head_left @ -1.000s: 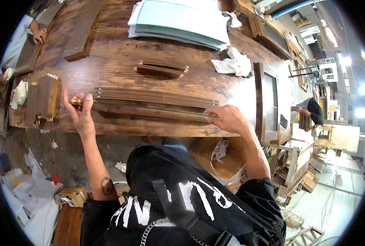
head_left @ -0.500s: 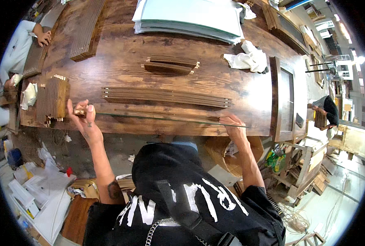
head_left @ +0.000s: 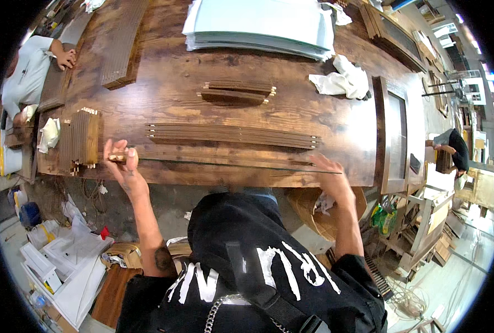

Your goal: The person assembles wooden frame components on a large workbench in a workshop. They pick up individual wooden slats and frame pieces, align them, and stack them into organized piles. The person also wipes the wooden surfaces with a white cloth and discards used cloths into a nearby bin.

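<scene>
My left hand (head_left: 126, 166) is closed around a short brown wooden rail (head_left: 117, 157) with pale dowel pegs at its end. From beside it a thin glass pane (head_left: 230, 165), seen nearly edge-on, runs right along the table's near edge. My right hand (head_left: 331, 175) is at the pane's right end, slightly blurred, its fingers stretched out; whether they press on the pane is unclear. A long brown wooden strip (head_left: 274, 162) lies along the pane. Just beyond lies a row of long dowelled rails (head_left: 233, 135).
Short rails (head_left: 238, 90) lie mid-table below stacked glass sheets (head_left: 258, 25). Beside them is a white cloth (head_left: 344, 77). A wooden frame (head_left: 388, 133) stands right, and rail stacks (head_left: 80, 139) left. A co-worker's hand (head_left: 65, 59) rests at far left.
The view has shifted slightly, so the table appears farther right. My right fingers have straightened from their bent hold at the pane's right end. My left hand keeps the short rail.
</scene>
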`<action>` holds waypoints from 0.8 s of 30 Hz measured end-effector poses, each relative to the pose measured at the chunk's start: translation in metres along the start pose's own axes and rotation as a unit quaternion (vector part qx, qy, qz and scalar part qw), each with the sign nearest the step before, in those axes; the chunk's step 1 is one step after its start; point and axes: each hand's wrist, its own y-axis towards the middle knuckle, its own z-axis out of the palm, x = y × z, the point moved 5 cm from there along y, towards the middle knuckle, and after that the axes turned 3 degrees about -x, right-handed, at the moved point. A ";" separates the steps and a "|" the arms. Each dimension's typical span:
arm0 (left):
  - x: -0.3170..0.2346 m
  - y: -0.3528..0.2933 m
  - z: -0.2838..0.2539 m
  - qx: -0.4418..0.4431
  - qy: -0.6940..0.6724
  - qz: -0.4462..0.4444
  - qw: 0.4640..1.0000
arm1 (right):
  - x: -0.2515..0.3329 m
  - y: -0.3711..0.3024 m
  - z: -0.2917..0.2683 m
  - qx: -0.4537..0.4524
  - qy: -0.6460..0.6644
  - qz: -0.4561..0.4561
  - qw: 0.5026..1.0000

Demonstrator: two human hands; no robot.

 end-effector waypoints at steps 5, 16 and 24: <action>0.000 0.001 -0.005 0.000 -0.001 0.022 1.000 | 0.060 0.010 -0.226 -0.339 0.101 0.147 0.924; -0.003 0.001 -0.008 0.040 -0.015 0.028 0.999 | 0.018 0.053 -0.100 -0.209 0.403 0.215 0.864; 0.003 0.021 -0.049 0.035 0.004 0.011 0.999 | 0.042 0.093 -0.014 -0.030 0.890 0.086 0.447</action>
